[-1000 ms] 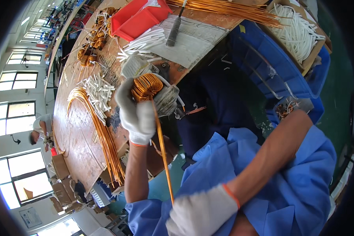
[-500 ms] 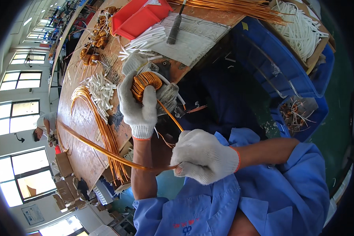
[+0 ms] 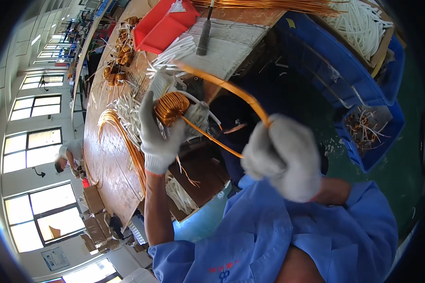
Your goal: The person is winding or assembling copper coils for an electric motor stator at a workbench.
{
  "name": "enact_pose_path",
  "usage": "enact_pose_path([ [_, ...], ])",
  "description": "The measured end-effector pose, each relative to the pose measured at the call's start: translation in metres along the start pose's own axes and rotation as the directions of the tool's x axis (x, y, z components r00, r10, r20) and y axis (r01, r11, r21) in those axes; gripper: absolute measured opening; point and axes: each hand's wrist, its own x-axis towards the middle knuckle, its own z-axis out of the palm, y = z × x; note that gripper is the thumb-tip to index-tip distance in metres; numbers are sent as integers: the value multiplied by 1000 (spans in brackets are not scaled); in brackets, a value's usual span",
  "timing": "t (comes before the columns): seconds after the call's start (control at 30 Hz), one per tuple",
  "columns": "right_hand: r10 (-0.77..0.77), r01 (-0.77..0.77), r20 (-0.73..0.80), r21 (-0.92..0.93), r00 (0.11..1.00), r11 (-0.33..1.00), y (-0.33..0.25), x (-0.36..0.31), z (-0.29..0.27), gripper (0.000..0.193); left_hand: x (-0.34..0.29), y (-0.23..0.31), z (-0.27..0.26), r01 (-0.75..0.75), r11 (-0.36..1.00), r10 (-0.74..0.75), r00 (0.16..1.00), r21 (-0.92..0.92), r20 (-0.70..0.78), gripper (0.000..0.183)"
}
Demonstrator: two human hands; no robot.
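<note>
A ring-shaped coil wound with copper wire (image 3: 171, 107) sits over the table's near edge. My left hand (image 3: 157, 137), in a white knit glove, is curved round the coil, its fingers along the left side and its thumb below. My right hand (image 3: 285, 158), also gloved and smeared by motion, is closed on copper wire (image 3: 236, 89). One length runs taut from the coil to this hand, while a thicker-looking length arcs from it up and left above the coil. A grey, worn-looking support, partly hidden, lies behind the coil, with a white sleeve (image 3: 191, 95) beside it.
White tube pieces (image 3: 174, 52), a red bin (image 3: 163, 28) and a grey-handled tool (image 3: 204, 37) lie beyond the coil. Finished coils (image 3: 123, 56) and bundled copper wires (image 3: 132, 148) are on the left. Blue crates (image 3: 335, 70) stand at right. Another person (image 3: 71, 153) works far left.
My right hand has moved right and slightly up with the wire. The loose length has swung from the lower left to above the coil. My left thumb has slid lower on the coil.
</note>
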Motion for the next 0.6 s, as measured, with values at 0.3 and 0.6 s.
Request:
enact_pose_path([
  [0.3, -137, 182, 244, -175, 960, 968, -73, 145, 15, 25, -9, -4, 18, 141, 984, -152, 983, -110, -101, 122],
  [0.6, -520, 728, 537, -623, 665, 287, 16, 276, 21, 23, 12, 16, 13, 69, 986, -46, 987, 152, -155, 108],
])
